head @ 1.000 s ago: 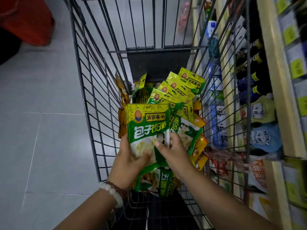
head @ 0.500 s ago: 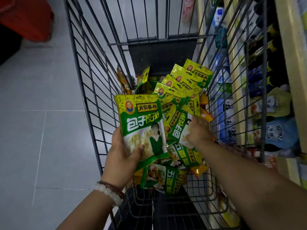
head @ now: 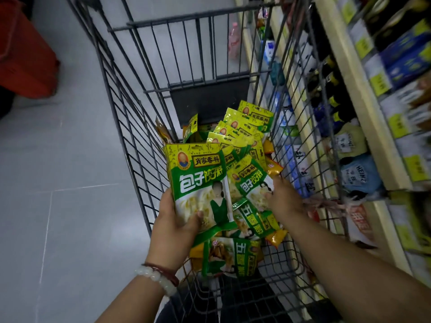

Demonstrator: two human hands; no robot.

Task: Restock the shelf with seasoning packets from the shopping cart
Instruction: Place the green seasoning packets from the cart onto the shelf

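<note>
Left hand (head: 173,226), near: clamped on lower edge of upright green packet (head: 201,185), thumb across front. Right hand (head: 283,200): on second packet (head: 253,183) in cart (head: 130,127); grip unclear, fingers hidden. Beyond: loose pile of packets (head: 242,127) on cart floor. Shelf (head: 363,94) at right, beside cart. Judged light, floppy, slick film; pinch flat by edge or seam, stack before lifting.

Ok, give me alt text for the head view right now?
The left hand grips a green seasoning packet upright over the wire shopping cart, while the right hand touches another packet on the pile inside. Stocked shelves stand at the right.
</note>
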